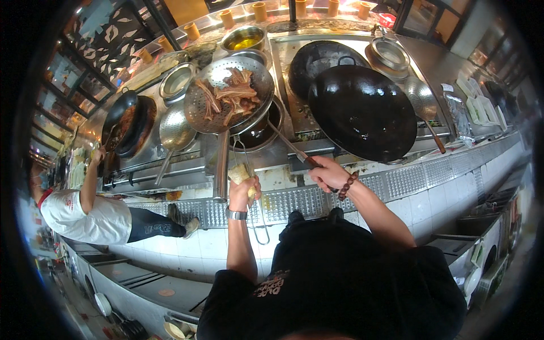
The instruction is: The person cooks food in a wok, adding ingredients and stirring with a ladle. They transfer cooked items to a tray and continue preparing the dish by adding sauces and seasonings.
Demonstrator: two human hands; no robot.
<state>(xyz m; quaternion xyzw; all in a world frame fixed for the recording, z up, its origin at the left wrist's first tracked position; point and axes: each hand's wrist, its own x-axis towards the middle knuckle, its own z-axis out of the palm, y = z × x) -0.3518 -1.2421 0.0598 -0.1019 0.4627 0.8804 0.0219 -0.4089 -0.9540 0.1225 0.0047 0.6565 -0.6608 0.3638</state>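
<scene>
My left hand [243, 191] is closed around a looped wire handle [263, 236] with a pale folded cloth [239, 172] wrapped on it. The wire runs forward under a large perforated steel skimmer [199, 112]. Browned pieces of meat, perhaps ribs [236, 93], lie in that skimmer, and its tubular handle [222, 165] points back towards me beside my left hand. My right hand [329, 173] grips the wooden handle of a long metal utensil [289, 142]. Its working end is hidden near the skimmer's rim. Below the skimmer sits a pot of dark liquid [259, 134].
A big black wok [361, 112] tilts over another wok [316, 59] at right. A pot of yellow oil [243, 40] stands behind. Spare skimmers [176, 127] [420, 95] flank the stove. At left, a co-worker [91, 212] reaches to a wok [121, 123]. Grating [293, 204] edges the stove.
</scene>
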